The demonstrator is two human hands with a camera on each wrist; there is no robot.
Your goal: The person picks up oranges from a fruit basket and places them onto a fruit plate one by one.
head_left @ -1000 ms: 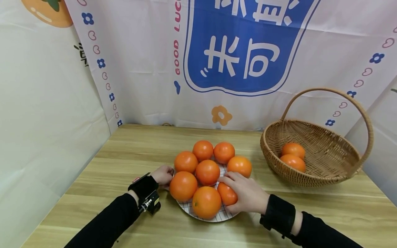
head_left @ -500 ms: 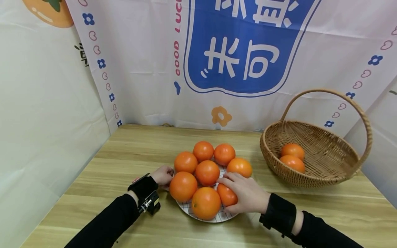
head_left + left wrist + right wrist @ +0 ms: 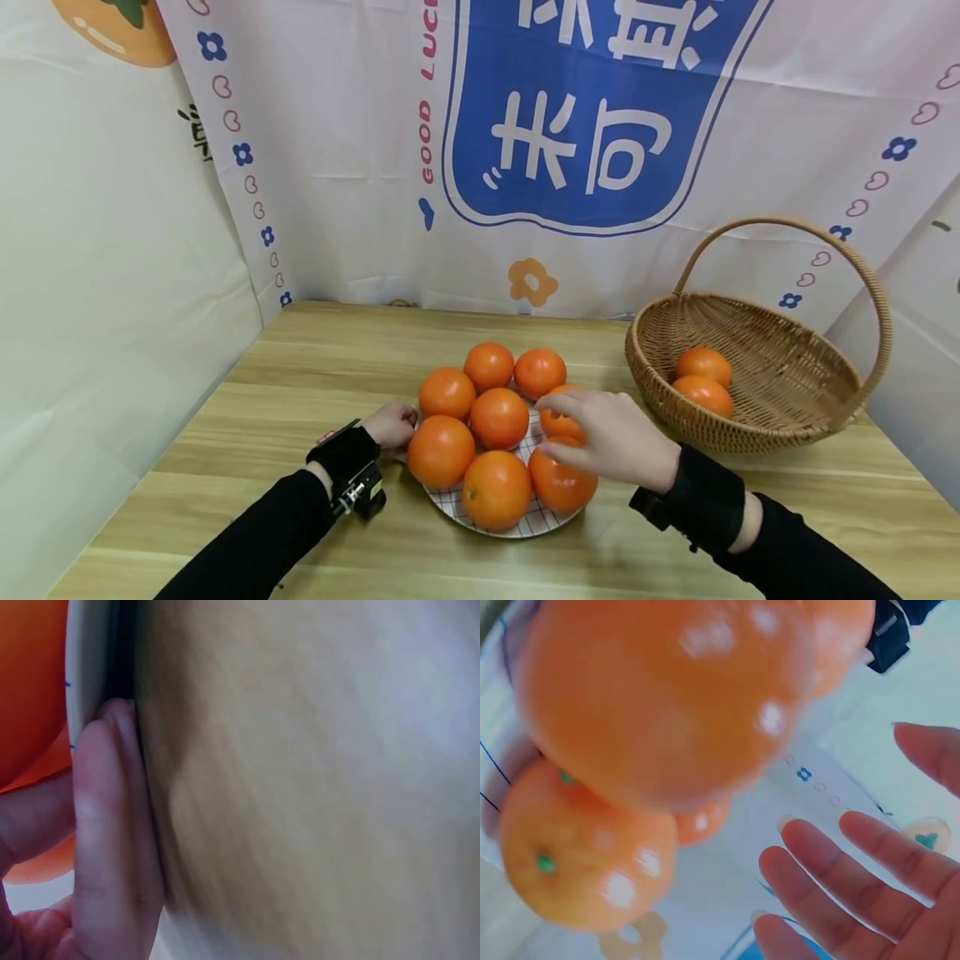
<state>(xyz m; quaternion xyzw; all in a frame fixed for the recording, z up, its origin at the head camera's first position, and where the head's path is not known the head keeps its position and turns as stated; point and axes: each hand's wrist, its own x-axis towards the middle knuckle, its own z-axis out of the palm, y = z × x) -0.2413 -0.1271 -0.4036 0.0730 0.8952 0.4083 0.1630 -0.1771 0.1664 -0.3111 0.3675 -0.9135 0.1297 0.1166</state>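
Note:
Several oranges [image 3: 498, 418] sit on a round plate [image 3: 536, 519] with a thin grid pattern. My left hand [image 3: 392, 425] grips the plate's left rim; in the left wrist view its fingers [image 3: 109, 825] lie against the edge and underside, beside the table. Over the plate's right side hovers my right hand [image 3: 630, 437], fingers spread and holding nothing. Just below it lies the front-right orange [image 3: 564, 482], and its fingers partly cover the orange behind [image 3: 558, 423]. In the right wrist view a large orange [image 3: 664, 697] shows apart from the open fingers [image 3: 840, 892].
A wicker basket [image 3: 780, 437] with a tall arched handle stands at the right and holds two oranges [image 3: 702, 395]. A printed cloth [image 3: 360, 233] hangs behind the wooden table [image 3: 300, 358], with white cloth walls at both sides.
My right hand has let go of the front-right orange and risen slightly to the right. That orange stays on the plate. My left hand keeps its place at the rim.

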